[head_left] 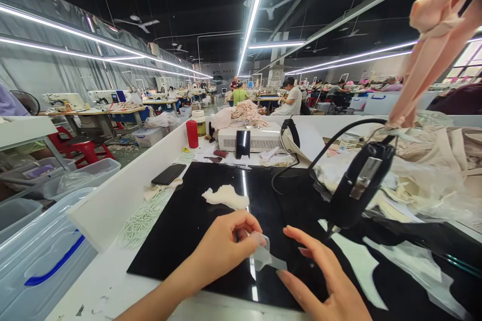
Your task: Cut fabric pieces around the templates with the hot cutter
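Two hands: our left hand [233, 241] pinches one translucent scrap [261, 259] between thumb and forefinger; our right hand [327, 276] is spread, its thumb beside the scrap's free end, and we cannot tell whether they touch.
Scrap's place: thin, creased and filmy, it is above the glossy black panel [169, 246], toward the near edge of our white worktop [113, 273].
Cream piece: one soft, ragged-edged cream piece [226, 196] lies flat on the panel, beyond our left hand.
Pale cut piece: one smooth, curved pale green piece [357, 266] lies to the right of our right hand, toward the worktop's near right corner.
Black tool: one hard-cased black tool [359, 188] hangs tip down above that piece, with one black cable arching from it.
Left edge: one heap of thin, tangled pale green cords [145, 218] and one flat black phone [168, 174] lie along this side.
Far edge: one red cylinder [192, 134] stands left of one slatted white box [263, 138], topped with crumpled pink fabric [246, 112].
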A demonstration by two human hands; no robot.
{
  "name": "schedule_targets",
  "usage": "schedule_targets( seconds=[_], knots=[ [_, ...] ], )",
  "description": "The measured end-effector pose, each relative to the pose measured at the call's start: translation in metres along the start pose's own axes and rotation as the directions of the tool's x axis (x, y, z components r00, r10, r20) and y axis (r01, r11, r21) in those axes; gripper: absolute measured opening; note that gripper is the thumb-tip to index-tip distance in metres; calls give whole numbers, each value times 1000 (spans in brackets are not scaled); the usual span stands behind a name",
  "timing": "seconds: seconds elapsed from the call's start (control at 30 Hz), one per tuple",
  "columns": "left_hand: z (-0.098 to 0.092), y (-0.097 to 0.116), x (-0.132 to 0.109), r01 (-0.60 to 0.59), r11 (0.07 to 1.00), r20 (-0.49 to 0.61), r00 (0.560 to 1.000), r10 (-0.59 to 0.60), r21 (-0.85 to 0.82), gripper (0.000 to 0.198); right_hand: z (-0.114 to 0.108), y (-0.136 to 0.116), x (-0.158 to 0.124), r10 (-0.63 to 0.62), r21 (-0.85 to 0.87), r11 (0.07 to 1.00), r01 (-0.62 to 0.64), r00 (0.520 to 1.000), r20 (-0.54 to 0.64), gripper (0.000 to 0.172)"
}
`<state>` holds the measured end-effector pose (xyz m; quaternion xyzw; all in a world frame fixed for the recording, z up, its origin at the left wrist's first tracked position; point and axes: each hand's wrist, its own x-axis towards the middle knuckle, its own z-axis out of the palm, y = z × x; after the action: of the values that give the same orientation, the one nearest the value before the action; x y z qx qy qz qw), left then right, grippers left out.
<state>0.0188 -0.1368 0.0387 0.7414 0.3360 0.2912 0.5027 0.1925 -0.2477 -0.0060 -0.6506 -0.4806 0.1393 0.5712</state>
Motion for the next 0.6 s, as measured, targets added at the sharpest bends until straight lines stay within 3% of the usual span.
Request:
schedule_targets(
  seconds=[0.1,0.17,0.23,0.3,0.37,0.5,0.6],
  knots=[
    [0,13,-6,-29,994,37,999,25,104,10,10,-10,3,21,54,998,-28,993,120,42],
    [0,17,-9,-40,992,46,998,35,120,10,16,-12,5,76,94,991,-98,975,210,28],
    [-1,17,-10,-46,994,8,999,45,100,15,19,-13,6,137,156,970,-185,951,277,26],
    [-2,12,-11,-21,1000,-23,1000,21,15,40,18,-13,5,192,250,930,-268,938,289,30],
    [-2,4,-13,61,991,28,998,-58,-115,61,15,-14,4,235,337,886,-319,935,266,34],
    [4,-8,-19,284,883,249,948,-200,-372,52,14,-14,0,267,427,833,-351,932,245,40],
    [11,-11,-22,401,740,296,914,-279,-540,46,17,-11,-3,272,478,799,-364,928,253,42]
  ],
)
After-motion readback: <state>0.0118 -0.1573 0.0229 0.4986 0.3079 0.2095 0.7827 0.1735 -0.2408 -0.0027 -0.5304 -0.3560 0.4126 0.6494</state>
